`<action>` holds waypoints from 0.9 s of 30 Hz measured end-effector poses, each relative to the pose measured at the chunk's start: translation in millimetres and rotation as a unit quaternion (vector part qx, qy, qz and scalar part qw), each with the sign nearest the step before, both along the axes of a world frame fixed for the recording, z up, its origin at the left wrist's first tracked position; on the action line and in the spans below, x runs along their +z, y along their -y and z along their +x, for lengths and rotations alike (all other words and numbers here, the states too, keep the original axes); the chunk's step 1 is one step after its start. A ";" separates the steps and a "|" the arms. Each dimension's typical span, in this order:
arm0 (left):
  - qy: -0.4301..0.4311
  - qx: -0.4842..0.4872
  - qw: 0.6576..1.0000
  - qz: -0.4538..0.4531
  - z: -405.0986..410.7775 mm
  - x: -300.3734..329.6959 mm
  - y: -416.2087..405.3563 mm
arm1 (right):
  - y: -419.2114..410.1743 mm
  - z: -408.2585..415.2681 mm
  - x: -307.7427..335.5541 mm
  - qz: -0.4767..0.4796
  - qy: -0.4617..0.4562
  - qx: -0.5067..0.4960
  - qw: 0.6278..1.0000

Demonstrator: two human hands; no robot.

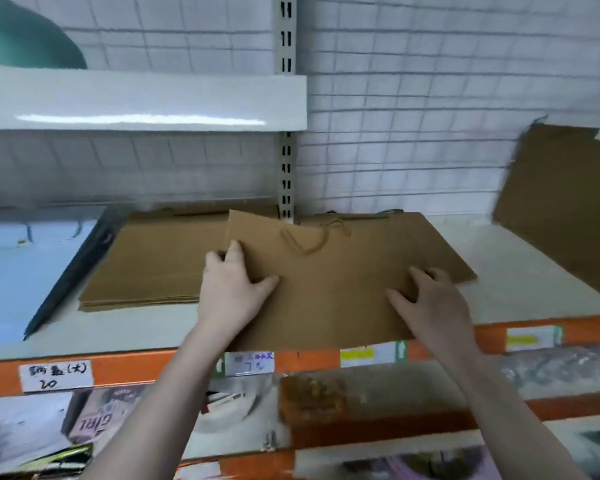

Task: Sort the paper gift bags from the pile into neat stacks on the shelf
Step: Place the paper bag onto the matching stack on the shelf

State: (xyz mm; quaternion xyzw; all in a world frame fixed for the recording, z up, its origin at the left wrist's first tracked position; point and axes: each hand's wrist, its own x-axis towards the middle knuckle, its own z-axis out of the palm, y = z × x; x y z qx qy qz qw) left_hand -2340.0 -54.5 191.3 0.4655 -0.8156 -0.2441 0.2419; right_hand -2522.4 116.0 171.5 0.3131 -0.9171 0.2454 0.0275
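A flat brown paper gift bag (326, 282) with twisted cord handles lies on the shelf (520, 282), its near edge hanging over the orange front rail. My left hand (232, 289) grips the bag's left edge, fingers curled behind it and thumb on top. My right hand (430, 303) grips the right side, thumb spread on the face. The bag overlaps a stack of brown bags (153, 265) on its left and another brown bag (437, 244) beneath it on the right.
A brown bag (565, 206) leans against the wire-grid back wall at the right. Light blue bags (25, 271) lie at the left. An upper white shelf (142, 102) juts out at the left. Price labels sit on the orange rail (136, 368); assorted goods fill the lower shelves.
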 end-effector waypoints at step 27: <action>0.136 0.031 0.990 -0.015 -204.8 -60.3 30.1 | 39.8 -196.3 -33.1 0.081 -0.012 0.012 0.997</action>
